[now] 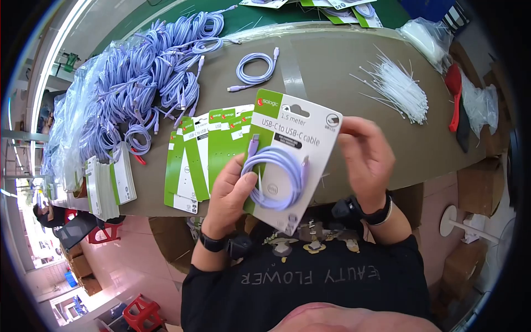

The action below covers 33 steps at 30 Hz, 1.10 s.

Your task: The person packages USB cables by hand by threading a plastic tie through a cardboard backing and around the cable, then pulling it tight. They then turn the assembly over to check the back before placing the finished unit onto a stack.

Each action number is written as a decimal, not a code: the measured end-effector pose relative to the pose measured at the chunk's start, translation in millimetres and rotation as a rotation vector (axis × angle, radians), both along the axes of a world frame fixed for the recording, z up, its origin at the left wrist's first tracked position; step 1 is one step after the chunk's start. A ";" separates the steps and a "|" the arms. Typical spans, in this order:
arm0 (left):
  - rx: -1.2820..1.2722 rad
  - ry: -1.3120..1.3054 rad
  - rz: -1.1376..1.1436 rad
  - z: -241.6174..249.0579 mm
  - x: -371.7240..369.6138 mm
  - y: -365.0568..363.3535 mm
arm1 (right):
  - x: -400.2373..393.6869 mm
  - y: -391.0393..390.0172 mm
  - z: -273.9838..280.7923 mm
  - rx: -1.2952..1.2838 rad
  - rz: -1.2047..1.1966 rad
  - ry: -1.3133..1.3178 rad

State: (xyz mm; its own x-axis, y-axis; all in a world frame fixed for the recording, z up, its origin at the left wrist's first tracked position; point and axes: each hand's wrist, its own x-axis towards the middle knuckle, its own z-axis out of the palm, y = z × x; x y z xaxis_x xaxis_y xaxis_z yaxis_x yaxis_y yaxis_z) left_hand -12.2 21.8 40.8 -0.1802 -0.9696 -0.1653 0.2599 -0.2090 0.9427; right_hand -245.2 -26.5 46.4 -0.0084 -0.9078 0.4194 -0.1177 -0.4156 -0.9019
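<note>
My left hand point(229, 191) grips the lower left of a green-and-white cable card point(301, 122), its thumb on the front. On the card lies a coiled lilac USB-C cable point(276, 205), both plugs pointing up. My right hand point(368, 160) is at the card's right edge, fingers bent towards the thumb. Its fingertips are partly hidden by the card edge, and what they pinch, if anything, does not show. Several more printed cards point(191, 160) lie overlapped on the table behind my left hand.
A large heap of lilac cables point(149, 72) lies at the left, with a stack of cards point(102, 188) before it. One coiled cable point(256, 69) lies at the back. To the right are white cable ties point(395, 88), a red-handled tool point(454, 94) and a plastic bag point(428, 41).
</note>
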 end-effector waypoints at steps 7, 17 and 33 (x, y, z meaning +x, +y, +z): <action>-0.205 -0.390 -0.076 4.9 -15.2 -8.5 | -2.9 7.4 26.1 -0.694 0.204 0.636; -0.609 -1.199 -0.175 43.0 -20.0 -29.9 | 17.5 13.1 -19.6 0.416 0.562 -0.636; -0.426 -1.031 -0.145 40.3 -32.0 -31.6 | 18.7 12.8 -31.2 0.677 0.561 -0.721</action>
